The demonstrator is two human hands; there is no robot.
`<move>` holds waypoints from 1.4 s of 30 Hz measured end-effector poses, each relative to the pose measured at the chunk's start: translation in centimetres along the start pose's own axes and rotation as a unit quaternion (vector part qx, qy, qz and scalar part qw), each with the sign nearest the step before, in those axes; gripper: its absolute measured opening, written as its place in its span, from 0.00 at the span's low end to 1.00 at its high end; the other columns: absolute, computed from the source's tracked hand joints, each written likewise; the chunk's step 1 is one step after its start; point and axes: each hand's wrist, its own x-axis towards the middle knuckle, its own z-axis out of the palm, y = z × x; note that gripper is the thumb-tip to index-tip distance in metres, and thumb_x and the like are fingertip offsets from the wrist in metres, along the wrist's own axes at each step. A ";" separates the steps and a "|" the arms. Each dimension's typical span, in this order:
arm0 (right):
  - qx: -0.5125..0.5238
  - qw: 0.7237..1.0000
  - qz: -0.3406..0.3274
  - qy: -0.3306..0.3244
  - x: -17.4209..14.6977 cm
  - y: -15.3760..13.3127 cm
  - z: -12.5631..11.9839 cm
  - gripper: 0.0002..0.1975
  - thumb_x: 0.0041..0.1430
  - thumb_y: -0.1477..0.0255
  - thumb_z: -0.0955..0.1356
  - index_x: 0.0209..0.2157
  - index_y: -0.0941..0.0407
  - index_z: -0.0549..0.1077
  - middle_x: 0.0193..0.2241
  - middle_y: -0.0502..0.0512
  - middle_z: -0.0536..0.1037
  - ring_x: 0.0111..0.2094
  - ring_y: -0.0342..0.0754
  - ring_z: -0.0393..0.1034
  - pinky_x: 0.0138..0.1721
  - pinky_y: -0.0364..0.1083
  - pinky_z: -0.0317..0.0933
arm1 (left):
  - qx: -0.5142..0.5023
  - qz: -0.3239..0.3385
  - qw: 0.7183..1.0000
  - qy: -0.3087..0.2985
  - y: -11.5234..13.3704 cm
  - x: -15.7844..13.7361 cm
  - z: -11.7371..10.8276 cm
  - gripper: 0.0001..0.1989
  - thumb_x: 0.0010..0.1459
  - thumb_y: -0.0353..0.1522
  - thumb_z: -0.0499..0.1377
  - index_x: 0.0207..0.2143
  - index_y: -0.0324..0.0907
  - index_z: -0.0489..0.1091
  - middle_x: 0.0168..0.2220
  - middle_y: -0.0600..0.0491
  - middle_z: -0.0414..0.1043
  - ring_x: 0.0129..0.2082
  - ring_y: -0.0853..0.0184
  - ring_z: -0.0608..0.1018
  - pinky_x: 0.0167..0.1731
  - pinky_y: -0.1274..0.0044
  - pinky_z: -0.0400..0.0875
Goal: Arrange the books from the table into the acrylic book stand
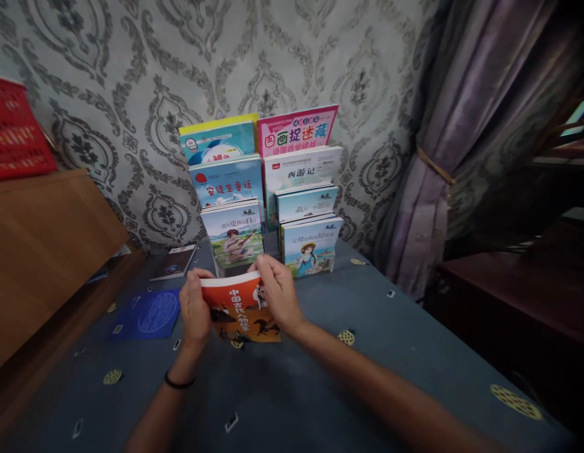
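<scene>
An orange-red book (240, 311) with white Chinese lettering and dark horse pictures is held tilted above the table, between both hands. My left hand (195, 308) grips its left edge, and a black band circles that wrist. On the opposite edge, my right hand (280, 296) is closed round the upper right corner. Just behind the book stands a tiered rack holding books in two columns. Its front left book (234, 236) shows a figure with a guitar; the front right book (311, 245) shows a figure in a yellow hat. The rack's lower front is partly hidden.
A blue booklet (153, 313) and a dark book (175, 262) lie on the blue patterned table (367, 390) at left. A wooden cabinet (51, 245) carrying a red basket (18, 129) borders that side. Purple curtains (443, 157) hang at right beside patterned wallpaper.
</scene>
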 end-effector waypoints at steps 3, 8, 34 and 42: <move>0.016 0.999 0.024 0.014 0.3 0.9 0.0 0.14 0.65 0.59 0.62 0.36 0.54 0.71 0.23 0.46 0.65 0.25 0.43 0.59 0.27 0.42 0.55 | -0.012 -0.004 1.000 -0.009 0.0 0.0 0.2 0.27 0.64 0.52 0.44 0.23 0.44 0.65 0.22 0.55 0.66 0.24 0.68 0.67 0.26 0.78 0.62; 0.032 0.998 0.044 0.005 0.3 1.1 -0.3 0.16 0.65 0.62 0.61 0.47 0.54 0.71 0.23 0.46 0.65 0.25 0.44 0.60 0.26 0.42 0.56 | 0.007 0.003 1.000 -0.022 -0.3 0.2 0.1 0.22 0.65 0.45 0.45 0.23 0.45 0.64 0.21 0.57 0.64 0.23 0.67 0.66 0.24 0.77 0.60; 0.018 1.000 -0.009 -0.009 -1.4 2.1 -1.4 0.25 0.63 0.51 0.64 0.51 0.55 0.68 0.29 0.49 0.72 0.30 0.46 0.65 0.34 0.44 0.63 | 0.246 0.479 0.839 -0.076 2.0 0.3 0.9 0.15 0.70 0.33 0.46 0.37 0.43 0.71 0.32 0.53 0.77 0.31 0.65 0.76 0.38 0.73 0.65; -0.197 0.963 -0.017 -0.181 -5.0 4.7 -6.8 0.17 0.68 0.58 0.62 0.50 0.52 0.73 0.44 0.57 0.79 0.47 0.54 0.72 0.50 0.50 0.65 | 0.190 0.169 0.962 -0.098 -6.8 -1.4 -4.1 0.24 0.67 0.44 0.50 0.60 0.42 0.61 0.54 0.44 0.74 0.50 0.57 0.79 0.44 0.67 0.76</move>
